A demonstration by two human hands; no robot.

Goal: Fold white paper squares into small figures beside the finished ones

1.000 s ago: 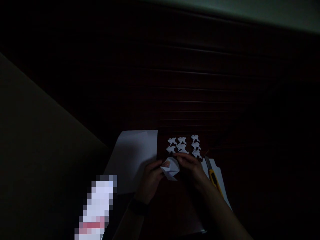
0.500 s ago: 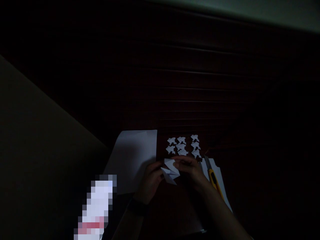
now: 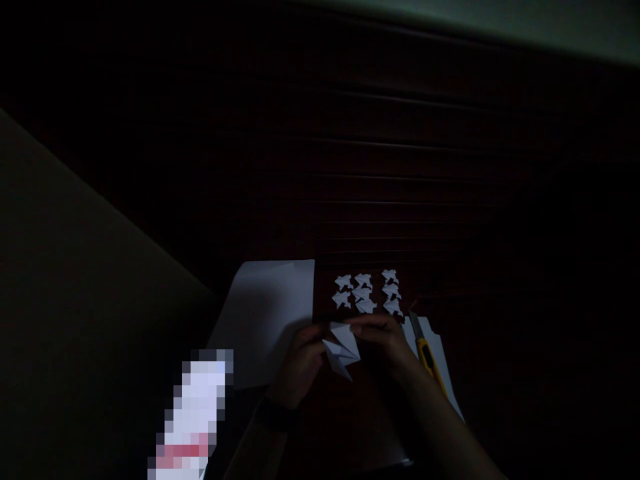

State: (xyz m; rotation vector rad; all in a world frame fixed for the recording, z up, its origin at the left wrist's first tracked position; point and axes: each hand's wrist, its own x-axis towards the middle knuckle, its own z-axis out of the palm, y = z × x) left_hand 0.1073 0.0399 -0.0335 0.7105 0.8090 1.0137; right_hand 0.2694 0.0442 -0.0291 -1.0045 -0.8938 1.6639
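A partly folded piece of white paper (image 3: 345, 343) is held in the air between my two hands, with creased flaps standing apart. My left hand (image 3: 306, 357) grips its left side, fingers closed on the edge. On the upper right, my right hand (image 3: 383, 337) pinches a corner between thumb and fingers. Just beyond the hands, several small folded white paper figures (image 3: 362, 293) lie in rows on the dark table. A dark band sits on my left wrist. The dim light hides the fingers' finer detail.
A large white paper sheet (image 3: 265, 300) lies to the left. On the right, a yellow utility knife (image 3: 431, 363) with its blade out rests on white paper (image 3: 453, 390). A blurred white object with a red stripe (image 3: 193, 413) is at lower left.
The folded paper has tilted and dropped slightly, its flaps spread a little wider. My right fingers have shifted toward its upper corner. The other things have stayed in place.
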